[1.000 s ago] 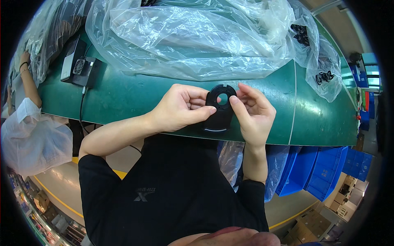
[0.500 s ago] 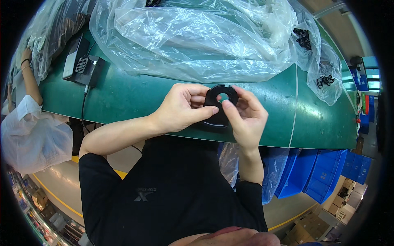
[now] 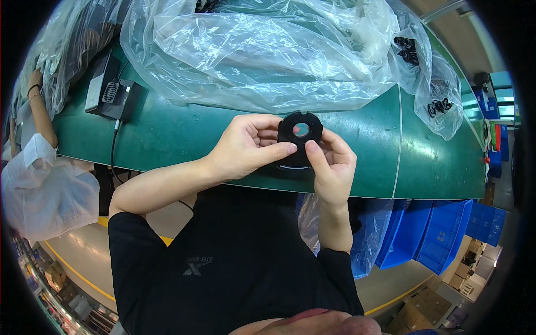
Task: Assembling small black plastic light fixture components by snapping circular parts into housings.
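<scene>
A flat black part (image 3: 287, 129) with a rounded, notched top and a round hole through it is held upright above the near edge of the green table (image 3: 195, 120). My left hand (image 3: 245, 146) grips its left side, with the thumb lying on the front face. On the other side my right hand (image 3: 335, 170) pinches it, thumb on the front just below the hole and fingers behind. Below the thumbs a dark curved edge with a pale shiny line shows; whether it belongs to the same part I cannot tell.
Large clear plastic bags (image 3: 268, 56) cover the table's far side. Another bag (image 3: 438, 106) with small black pieces lies at right. A black boxy device (image 3: 120, 100) with a cable stands at left, near another person's arm (image 3: 42, 114). Blue bins (image 3: 441, 237) sit below the right edge.
My right thumb has slid down from the hole's edge to just below it, leaving the hole more open to view. The right hand has shifted slightly left.
</scene>
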Motion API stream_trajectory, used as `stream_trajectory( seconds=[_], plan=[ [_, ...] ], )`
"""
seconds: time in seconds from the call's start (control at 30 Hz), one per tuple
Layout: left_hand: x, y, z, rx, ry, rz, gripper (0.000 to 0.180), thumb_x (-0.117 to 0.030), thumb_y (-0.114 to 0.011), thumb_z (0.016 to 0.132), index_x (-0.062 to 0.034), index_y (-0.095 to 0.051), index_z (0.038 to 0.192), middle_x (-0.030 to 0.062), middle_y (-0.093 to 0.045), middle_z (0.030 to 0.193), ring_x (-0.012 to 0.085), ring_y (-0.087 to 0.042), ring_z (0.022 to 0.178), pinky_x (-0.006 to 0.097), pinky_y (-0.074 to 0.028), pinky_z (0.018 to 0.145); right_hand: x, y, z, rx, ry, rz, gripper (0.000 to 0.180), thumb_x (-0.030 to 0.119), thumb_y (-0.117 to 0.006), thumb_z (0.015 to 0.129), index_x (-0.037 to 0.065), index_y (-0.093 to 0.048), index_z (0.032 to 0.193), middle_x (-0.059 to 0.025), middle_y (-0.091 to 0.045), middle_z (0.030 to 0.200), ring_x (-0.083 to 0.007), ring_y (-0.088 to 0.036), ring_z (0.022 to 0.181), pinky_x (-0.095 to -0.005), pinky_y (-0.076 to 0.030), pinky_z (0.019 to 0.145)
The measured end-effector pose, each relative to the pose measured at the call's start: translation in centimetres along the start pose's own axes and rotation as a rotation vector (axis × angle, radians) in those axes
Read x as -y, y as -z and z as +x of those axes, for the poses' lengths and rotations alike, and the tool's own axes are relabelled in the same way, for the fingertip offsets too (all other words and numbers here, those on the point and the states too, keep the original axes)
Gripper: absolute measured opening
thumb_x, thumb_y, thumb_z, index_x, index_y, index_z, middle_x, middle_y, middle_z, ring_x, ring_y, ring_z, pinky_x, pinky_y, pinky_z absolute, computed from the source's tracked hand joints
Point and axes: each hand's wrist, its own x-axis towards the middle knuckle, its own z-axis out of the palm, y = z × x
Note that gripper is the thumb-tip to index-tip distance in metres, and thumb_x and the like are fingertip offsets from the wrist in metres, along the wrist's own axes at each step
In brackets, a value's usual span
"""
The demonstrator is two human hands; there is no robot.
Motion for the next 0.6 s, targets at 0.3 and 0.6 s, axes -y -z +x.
stream_trajectory(
  seconds=[0.3, 0.6],
  plan=[
    [0.0, -0.5, 0.2, 0.182, 0.148, 0.303, 0.022, -0.015, -0.062, 0.087, 0.0042, -0.063, 0.097, -0.0014, -0.058, 0.073, 0.0009, -0.047, 0.066, 0.019, -0.037, 0.055, -0.2, 2.1, -3.7, -0.044, -0.01, -0.04, 0.021, -0.002, -0.059, 0.084, -0.01, -0.058, 0.104, -0.0084, -0.063, 0.096, -0.0101, -0.059, 0.084, -0.0208, -0.046, 0.075],
    [0.1, 0.0, -0.8, 0.416, 0.115, 0.366, 0.043, -0.026, -0.037, 0.097, 0.0097, -0.06, 0.103, 0.0185, -0.067, 0.088, 0.0239, -0.066, 0.082, 0.033, -0.052, 0.075, -0.3, 10.7, -12.5, 0.333, -0.071, -0.456, 0.019, 0.005, -0.07, 0.074, -0.004, -0.064, 0.09, -0.0125, -0.066, 0.079, -0.0191, -0.064, 0.069, -0.0267, -0.048, 0.062]
  ],
)
